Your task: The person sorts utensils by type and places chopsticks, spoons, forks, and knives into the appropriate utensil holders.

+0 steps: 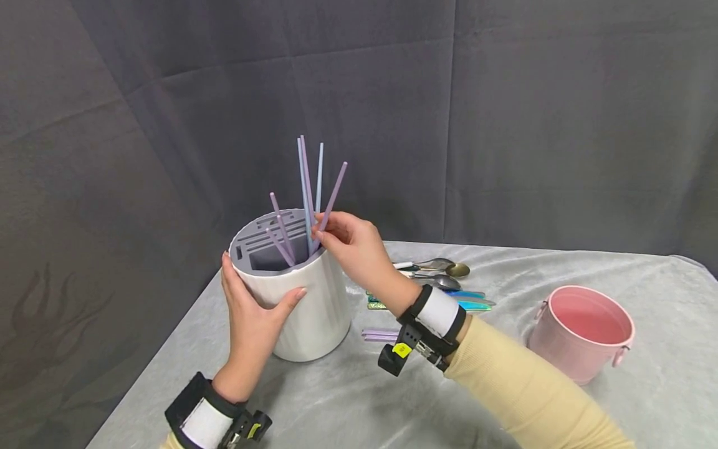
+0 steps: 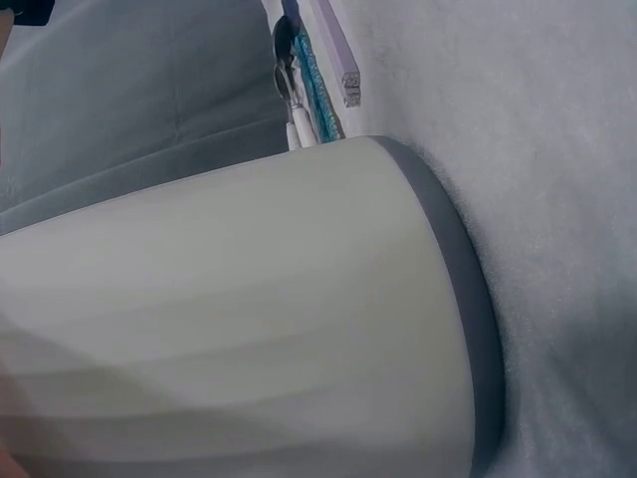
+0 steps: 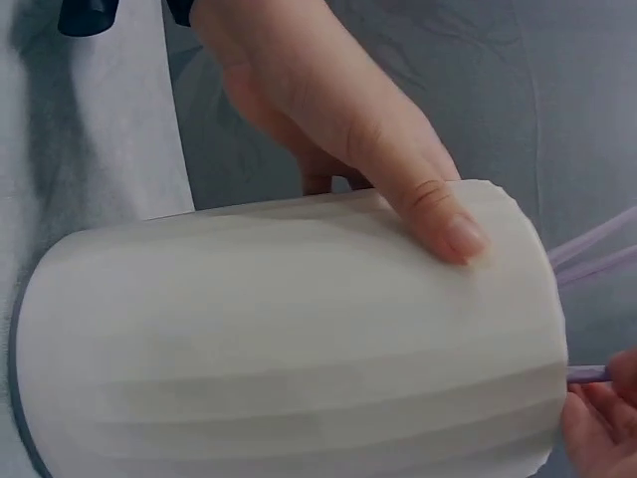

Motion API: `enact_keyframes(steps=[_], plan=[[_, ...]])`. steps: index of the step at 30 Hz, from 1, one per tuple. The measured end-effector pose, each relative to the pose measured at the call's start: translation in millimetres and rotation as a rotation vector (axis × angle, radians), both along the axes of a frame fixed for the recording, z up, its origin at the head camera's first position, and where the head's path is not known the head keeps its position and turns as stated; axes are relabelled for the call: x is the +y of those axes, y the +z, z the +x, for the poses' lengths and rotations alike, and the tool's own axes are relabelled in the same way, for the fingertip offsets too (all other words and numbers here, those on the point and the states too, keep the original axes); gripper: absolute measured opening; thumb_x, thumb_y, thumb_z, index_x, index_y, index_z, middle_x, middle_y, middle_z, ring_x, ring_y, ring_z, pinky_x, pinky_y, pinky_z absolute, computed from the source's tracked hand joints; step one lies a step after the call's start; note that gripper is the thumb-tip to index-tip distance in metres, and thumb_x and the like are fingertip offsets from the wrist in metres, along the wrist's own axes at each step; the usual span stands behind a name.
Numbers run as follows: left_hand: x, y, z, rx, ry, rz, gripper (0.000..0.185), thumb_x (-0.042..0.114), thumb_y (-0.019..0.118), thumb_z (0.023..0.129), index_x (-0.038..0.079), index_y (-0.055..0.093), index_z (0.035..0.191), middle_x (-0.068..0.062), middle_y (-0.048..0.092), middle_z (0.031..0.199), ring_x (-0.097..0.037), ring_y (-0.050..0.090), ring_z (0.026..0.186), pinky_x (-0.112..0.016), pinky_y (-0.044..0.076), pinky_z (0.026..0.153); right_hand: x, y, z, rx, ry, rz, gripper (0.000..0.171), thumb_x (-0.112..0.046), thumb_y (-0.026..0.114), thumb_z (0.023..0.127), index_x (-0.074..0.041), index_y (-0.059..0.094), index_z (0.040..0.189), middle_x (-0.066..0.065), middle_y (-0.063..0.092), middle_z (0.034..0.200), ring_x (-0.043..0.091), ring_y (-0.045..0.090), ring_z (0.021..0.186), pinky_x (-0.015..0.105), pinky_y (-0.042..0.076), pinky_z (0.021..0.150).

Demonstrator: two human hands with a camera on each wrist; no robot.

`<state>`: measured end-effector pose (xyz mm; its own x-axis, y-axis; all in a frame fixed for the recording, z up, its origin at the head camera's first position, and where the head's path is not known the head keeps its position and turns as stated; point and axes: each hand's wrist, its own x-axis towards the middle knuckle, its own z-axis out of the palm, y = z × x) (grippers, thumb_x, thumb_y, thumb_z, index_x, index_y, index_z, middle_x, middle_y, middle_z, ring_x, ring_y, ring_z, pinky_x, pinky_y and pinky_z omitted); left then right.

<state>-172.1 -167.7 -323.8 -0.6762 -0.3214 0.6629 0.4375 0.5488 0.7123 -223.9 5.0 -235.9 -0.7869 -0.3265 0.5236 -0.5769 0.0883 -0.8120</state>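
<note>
A white round utensil holder [image 1: 314,305] with a grey slotted top stands upright on the table. My left hand [image 1: 255,327] grips its near left side, the thumb [image 3: 438,224] lying across the front wall just below the rim. At the rim's right side, my right hand [image 1: 361,252] pinches a purple chopstick [image 1: 335,192] between thumb and fingers. This chopstick leans right, its lower end hidden inside the holder. Beside it, blue and purple chopsticks [image 1: 305,181] rise tall from the opening. Several shorter-showing purple ones [image 1: 284,234] lean left in the large compartment.
Right of the holder lie several spoons [image 1: 443,282], partly behind my right wrist. Blue-green knife-like cutlery [image 1: 473,305] and purple chopsticks [image 1: 380,335] lie nearer. Farther right stands a pink bucket [image 1: 583,368] with side handles. A grey curtain [image 1: 561,125] hangs behind the table.
</note>
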Motion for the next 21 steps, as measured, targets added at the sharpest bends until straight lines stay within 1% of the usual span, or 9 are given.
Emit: enact_keyframes(steps=[3,8,11,14,16,18,21], plan=[[-0.5,0.0,0.5,-0.008,0.003,-0.003,0.121,0.032,0.087,0.072,-0.001,0.004,0.153,-0.022,0.012,0.155,-0.031,0.015,0.142,-0.053,0.017,0.113,-0.7,-0.8,0.7,0.013,-0.022,0.018,0.020,0.001,0.062,0.092,0.006,0.066,0.111,0.017,0.070,0.104,0.024,0.067,0.094,0.028,0.052,0.086],[-0.6,2.0,-0.2,-0.022,0.010,-0.007,0.120,0.030,0.087,0.073,-0.001,0.003,0.153,-0.022,0.011,0.156,-0.030,0.014,0.143,-0.052,0.016,0.113,-0.7,2.4,-2.0,0.067,-0.046,0.090,0.016,0.001,0.063,0.092,0.005,0.068,0.106,0.014,0.071,0.097,0.021,0.065,0.085,0.027,0.054,0.080],[-0.4,3.3,-0.2,-0.029,0.016,-0.005,0.122,0.035,0.087,0.072,-0.001,0.002,0.153,-0.022,0.010,0.157,-0.030,0.014,0.143,-0.053,0.018,0.113,-1.5,5.2,-4.6,0.101,-0.048,0.137,0.015,0.001,0.064,0.090,0.005,0.069,0.104,0.014,0.071,0.094,0.020,0.063,0.081,0.026,0.053,0.076],[-0.2,4.2,-0.4,-0.036,0.035,-0.007,0.127,0.040,0.087,0.070,-0.001,0.000,0.153,-0.022,0.009,0.157,-0.030,0.014,0.143,-0.053,0.020,0.112,-2.6,7.1,-6.1,0.106,-0.037,0.168,0.016,0.001,0.066,0.089,0.005,0.070,0.104,0.014,0.071,0.095,0.020,0.064,0.081,0.026,0.053,0.076],[-0.1,4.9,-0.7,-0.044,0.049,-0.007,0.129,0.037,0.089,0.068,-0.001,-0.001,0.153,-0.022,0.009,0.157,-0.030,0.014,0.144,-0.052,0.020,0.112,-3.2,8.0,-6.3,0.097,-0.029,0.178,0.016,0.000,0.067,0.089,0.005,0.070,0.104,0.014,0.072,0.096,0.020,0.064,0.083,0.026,0.053,0.077],[0.1,5.3,-0.7,-0.055,0.065,-0.008,0.128,0.030,0.090,0.068,-0.001,-0.001,0.153,-0.022,0.010,0.157,-0.030,0.014,0.144,-0.052,0.020,0.112,-3.2,8.1,-6.1,0.081,-0.018,0.182,0.018,0.000,0.067,0.089,0.004,0.071,0.106,0.014,0.072,0.099,0.021,0.065,0.086,0.027,0.054,0.079],[1.2,5.7,-1.3,-0.066,0.077,-0.008,0.126,0.020,0.090,0.067,-0.001,-0.001,0.152,-0.023,0.012,0.157,-0.031,0.017,0.143,-0.052,0.021,0.112,-1.0,5.7,-7.3,0.037,0.010,0.145,0.020,0.000,0.067,0.089,0.004,0.070,0.109,0.014,0.071,0.102,0.020,0.067,0.091,0.027,0.053,0.084]])
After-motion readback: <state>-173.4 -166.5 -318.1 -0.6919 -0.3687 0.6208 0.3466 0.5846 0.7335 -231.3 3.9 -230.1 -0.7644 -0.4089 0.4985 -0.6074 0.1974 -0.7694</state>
